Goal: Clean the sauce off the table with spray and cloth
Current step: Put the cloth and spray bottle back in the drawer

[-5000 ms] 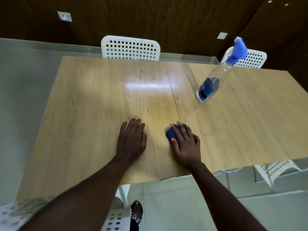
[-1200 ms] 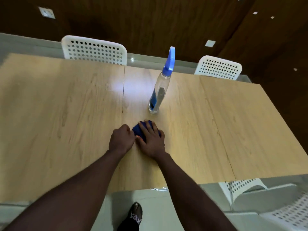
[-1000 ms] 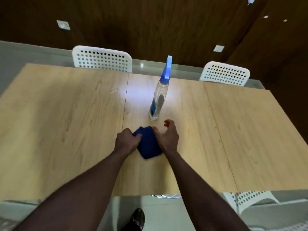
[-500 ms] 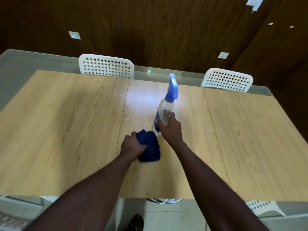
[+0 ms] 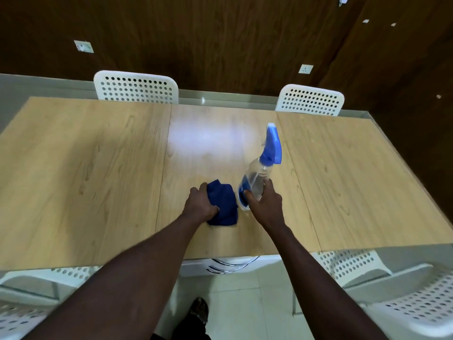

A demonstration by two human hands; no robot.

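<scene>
On the worktop the left hand has its grip clamped on the soft, limp cloth while the right hand wraps the tilted spray bottle low on its smooth, light-looking body, likely steadier by the neck.

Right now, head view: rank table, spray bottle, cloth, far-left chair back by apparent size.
1. table
2-3. far-left chair back and spray bottle: they look alike in area, and the chair is farther away, so unranked
4. cloth, partly under the left hand
</scene>
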